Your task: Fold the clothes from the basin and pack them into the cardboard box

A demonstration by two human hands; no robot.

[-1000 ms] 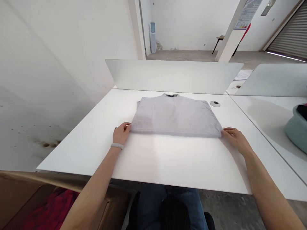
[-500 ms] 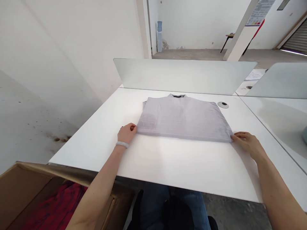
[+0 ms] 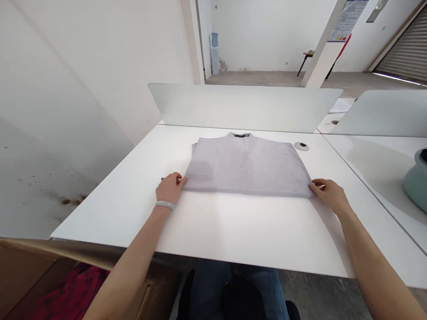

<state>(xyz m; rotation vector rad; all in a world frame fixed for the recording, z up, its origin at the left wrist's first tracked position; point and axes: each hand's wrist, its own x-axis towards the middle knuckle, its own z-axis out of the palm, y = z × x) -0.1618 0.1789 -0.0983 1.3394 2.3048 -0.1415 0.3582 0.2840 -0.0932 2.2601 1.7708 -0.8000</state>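
Observation:
A folded pale grey shirt (image 3: pixel 247 166) lies flat on a white table (image 3: pixel 233 226), its dark-lined collar (image 3: pixel 239 134) at the far side. My left hand (image 3: pixel 170 188), with a pale bangle on the wrist, pinches the shirt's near left corner. At the near right corner, my right hand (image 3: pixel 330 195) grips the fabric with its fingertips. The table's surface nearest me lies bare under both forearms.
A frosted partition (image 3: pixel 245 106) stands along the table's far edge, with a round cable grommet (image 3: pixel 301 146) near it. A teal basin (image 3: pixel 416 175) sits on the adjoining desk (image 3: pixel 376 186). Below left, an open cardboard box (image 3: pixel 56 266) holds red cloth (image 3: pixel 70 293).
The whole view has swung slightly left and the table sits a little differently in the frame. Both hands remain at the shirt's near corners, and the shirt keeps its folded shape.

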